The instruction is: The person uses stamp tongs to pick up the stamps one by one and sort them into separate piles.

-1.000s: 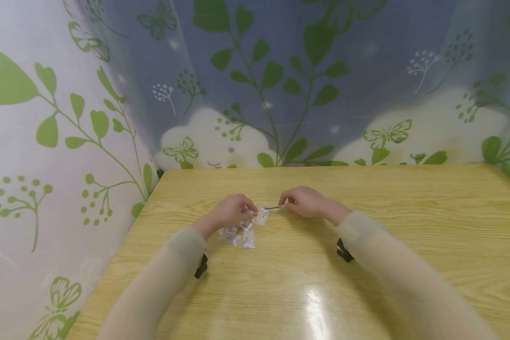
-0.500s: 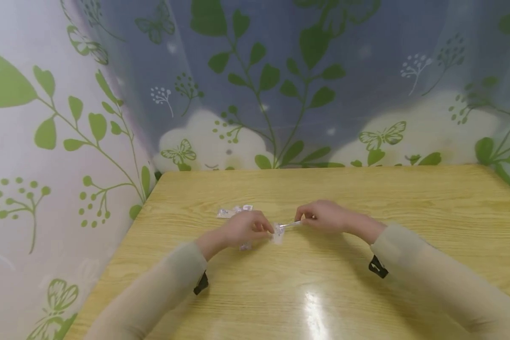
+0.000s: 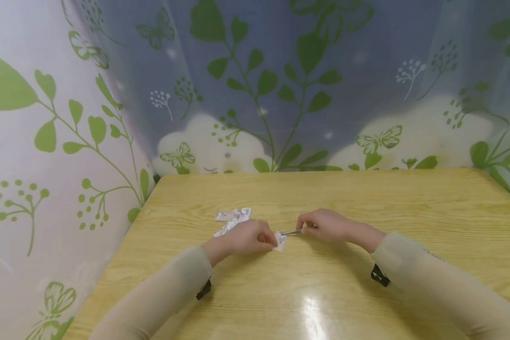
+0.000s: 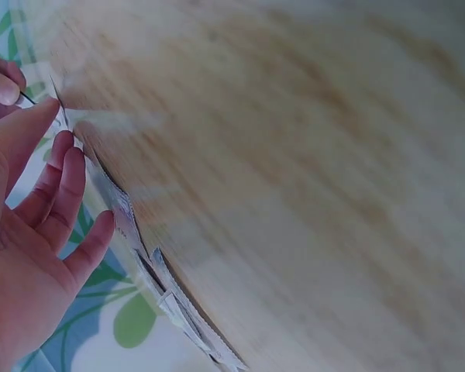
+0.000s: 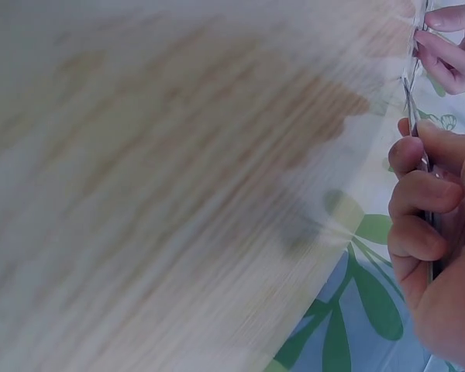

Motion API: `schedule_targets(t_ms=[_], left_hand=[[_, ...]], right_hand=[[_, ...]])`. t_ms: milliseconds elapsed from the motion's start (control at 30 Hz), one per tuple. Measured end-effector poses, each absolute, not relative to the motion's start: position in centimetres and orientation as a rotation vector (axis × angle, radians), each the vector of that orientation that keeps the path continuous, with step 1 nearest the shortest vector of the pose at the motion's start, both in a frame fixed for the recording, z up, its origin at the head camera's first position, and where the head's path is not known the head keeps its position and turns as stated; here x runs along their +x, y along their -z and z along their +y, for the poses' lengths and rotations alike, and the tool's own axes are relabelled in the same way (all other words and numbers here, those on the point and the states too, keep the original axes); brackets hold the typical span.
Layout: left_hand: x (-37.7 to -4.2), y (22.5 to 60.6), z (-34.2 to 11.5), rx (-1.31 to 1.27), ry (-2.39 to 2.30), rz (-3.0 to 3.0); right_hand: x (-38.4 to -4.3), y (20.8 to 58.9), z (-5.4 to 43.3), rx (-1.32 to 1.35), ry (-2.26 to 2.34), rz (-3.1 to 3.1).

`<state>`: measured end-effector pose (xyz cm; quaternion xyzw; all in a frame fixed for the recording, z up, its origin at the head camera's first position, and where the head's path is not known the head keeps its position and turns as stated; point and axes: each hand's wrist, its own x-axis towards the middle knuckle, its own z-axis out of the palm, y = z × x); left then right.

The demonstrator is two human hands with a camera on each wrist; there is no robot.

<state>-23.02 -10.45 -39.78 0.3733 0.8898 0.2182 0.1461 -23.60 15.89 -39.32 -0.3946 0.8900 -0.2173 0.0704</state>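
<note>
In the head view my left hand (image 3: 247,237) pinches the edge of a small white sachet (image 3: 281,242) with purple print, low over the table. My right hand (image 3: 326,225) grips slim metal tweezers (image 3: 292,232), whose tip meets that sachet's upper part. Whether the tip clasps the sachet or only touches it, I cannot tell. From the right wrist, the tweezers (image 5: 410,101) run back under curled fingers (image 5: 422,194). Just behind my left hand lie several more sachets (image 3: 233,218), partly overlapping. The left wrist view shows these sachets (image 4: 187,314) edge-on, past the loose lower fingers.
The wooden table (image 3: 365,198) extends widely to the right and front, with a glare spot near the front. Behind it hangs a leaf-patterned curtain (image 3: 238,94). A similar patterned sheet (image 3: 59,189) borders the left side.
Both hands have moved right and toward the front edge, taking one sachet and the tweezers away from the pile. The other sachets stay behind. During the last half second the hands have shifted only slightly.
</note>
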Motion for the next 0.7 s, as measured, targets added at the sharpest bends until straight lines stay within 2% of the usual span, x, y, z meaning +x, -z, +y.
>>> schedule_targets(t_ms=[700], left_hand=[[-23.2, 39.9, -10.3, 1.078, -0.601, 2.582]], right_hand=[[-21.2, 39.4, 17.6, -1.224, 0.675, 2.637]])
